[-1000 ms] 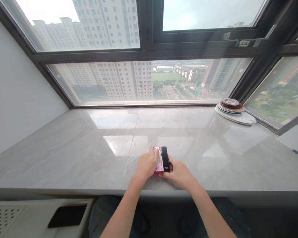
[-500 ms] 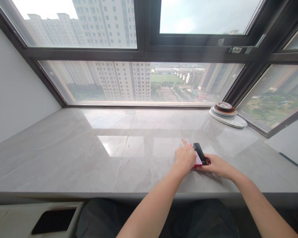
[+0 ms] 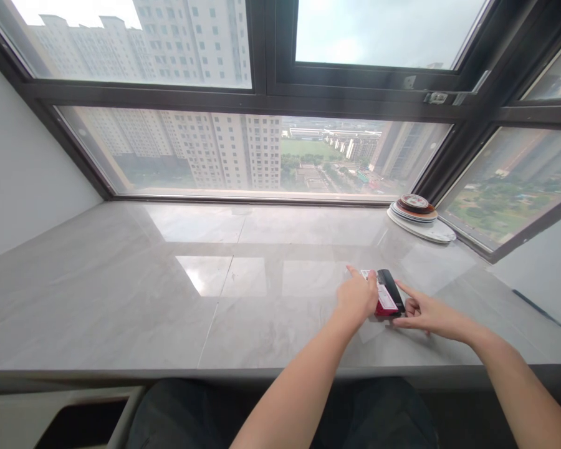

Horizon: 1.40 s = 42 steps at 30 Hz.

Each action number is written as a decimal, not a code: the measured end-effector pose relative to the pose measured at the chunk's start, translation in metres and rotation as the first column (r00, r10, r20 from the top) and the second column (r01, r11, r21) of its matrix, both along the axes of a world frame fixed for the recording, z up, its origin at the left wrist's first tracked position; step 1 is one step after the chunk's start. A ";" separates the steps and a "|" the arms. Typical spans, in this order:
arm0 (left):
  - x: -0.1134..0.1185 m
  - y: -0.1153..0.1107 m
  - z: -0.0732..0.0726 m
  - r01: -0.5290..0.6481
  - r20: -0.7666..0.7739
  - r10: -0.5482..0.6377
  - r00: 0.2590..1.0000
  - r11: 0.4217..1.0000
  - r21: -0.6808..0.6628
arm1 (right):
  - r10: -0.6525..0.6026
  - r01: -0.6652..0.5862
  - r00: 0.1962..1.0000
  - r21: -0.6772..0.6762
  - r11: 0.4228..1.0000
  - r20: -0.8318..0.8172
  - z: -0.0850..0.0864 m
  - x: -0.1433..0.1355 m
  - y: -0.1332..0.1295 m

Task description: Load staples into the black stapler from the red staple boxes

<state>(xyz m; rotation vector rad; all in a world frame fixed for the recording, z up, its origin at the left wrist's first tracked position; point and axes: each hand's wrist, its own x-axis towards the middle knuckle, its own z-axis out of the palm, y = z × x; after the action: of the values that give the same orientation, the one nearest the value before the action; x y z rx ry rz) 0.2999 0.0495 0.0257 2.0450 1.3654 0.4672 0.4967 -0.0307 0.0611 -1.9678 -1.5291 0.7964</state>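
A small packet (image 3: 387,300) with a red-bordered white face and red sides lies on the grey stone counter, right of the middle. Along its right side runs a black flap or strip (image 3: 389,288); I cannot tell whether the two are joined. My left hand (image 3: 358,296) grips the packet from the left, thumb on its upper face and index finger pointing away past it. Beside the black edge is my right hand (image 3: 425,315), its index finger and thumb spread apart and the other fingers loosely curled. Its fingertips are at or very near the edge.
Stacked plates (image 3: 421,218) stand in the far right corner by the window frame (image 3: 262,103). A dark thin strip (image 3: 537,307) lies along the right wall. The counter's front edge (image 3: 243,369) runs just above my knees.
Both hands and the packet have shifted slightly right. My right hand's index finger has straightened and its grip on the black part has loosened. The view has moved a little too.
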 end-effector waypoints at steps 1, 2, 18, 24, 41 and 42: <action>-0.015 -0.003 -0.003 -0.010 0.021 0.010 1.000 1.000 -0.012 | 0.013 -0.013 1.000 0.001 1.000 0.010 0.003 0.004 -0.006; -0.032 -0.008 -0.007 -0.018 0.040 0.018 0.999 1.000 -0.019 | 0.035 -0.035 0.999 -0.006 0.999 0.005 0.007 0.004 -0.012; -0.304 -0.061 -0.011 -0.016 -0.271 0.151 0.951 0.896 0.443 | 0.285 -0.394 0.809 0.116 0.912 0.514 -0.055 -0.265 0.007; -0.290 -0.061 -0.025 -0.038 -0.329 0.200 0.923 0.898 0.439 | 0.255 -0.379 0.785 0.111 0.919 0.564 -0.060 -0.266 0.005; -0.295 -0.060 -0.024 -0.039 -0.305 0.182 0.935 0.906 0.421 | 0.249 -0.386 0.782 0.130 0.913 0.572 -0.058 -0.266 0.004; -0.295 -0.060 -0.024 -0.038 -0.306 0.182 0.935 0.906 0.421 | 0.248 -0.386 0.780 0.130 0.913 0.575 -0.058 -0.266 0.004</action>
<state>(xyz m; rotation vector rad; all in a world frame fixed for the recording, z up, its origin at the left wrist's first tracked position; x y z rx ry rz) 0.0047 -0.0106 0.0021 2.4862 1.7119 0.5002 0.2303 -0.0269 0.0030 -1.8590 -2.2228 0.1266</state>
